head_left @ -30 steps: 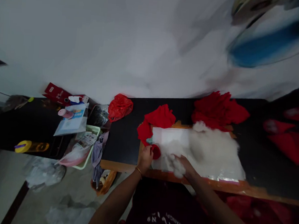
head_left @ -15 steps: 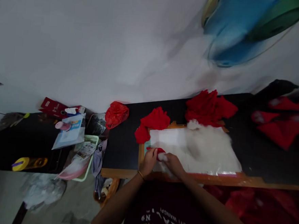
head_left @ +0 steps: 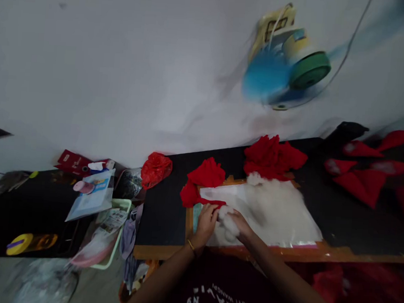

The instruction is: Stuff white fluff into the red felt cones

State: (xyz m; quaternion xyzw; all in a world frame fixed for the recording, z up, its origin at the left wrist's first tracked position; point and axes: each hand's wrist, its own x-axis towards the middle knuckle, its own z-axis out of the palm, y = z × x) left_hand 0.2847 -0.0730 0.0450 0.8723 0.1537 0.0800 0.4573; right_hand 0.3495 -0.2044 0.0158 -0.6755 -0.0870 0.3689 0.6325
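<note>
My left hand (head_left: 205,223) is closed on a small red cloth piece (head_left: 216,203) near the front edge of the table. Beside it, my right hand (head_left: 241,224) grips a tuft of white stuffing (head_left: 229,223) held against the cloth's near side. Whether the tuft sits inside the cloth is hidden by my fingers. A heap of loose white fluff (head_left: 281,204) covers much of the white sheet (head_left: 220,193) under my hands. Just beyond my left hand lies a pile of red cloth (head_left: 207,172).
More red cloth (head_left: 274,157) is heaped at the back. Stuffed-looking red pieces (head_left: 364,186) lie to the right. A fan with blurred blue blades (head_left: 267,77) hangs on the wall. Left are a red plastic bag (head_left: 156,170), a pale green basket (head_left: 113,256) and a yellow-lidded bottle (head_left: 20,244).
The white tuft at my right hand looks bigger and shows more fully. The red piece now extends toward the pile on the left. The whole view has shifted with my head.
</note>
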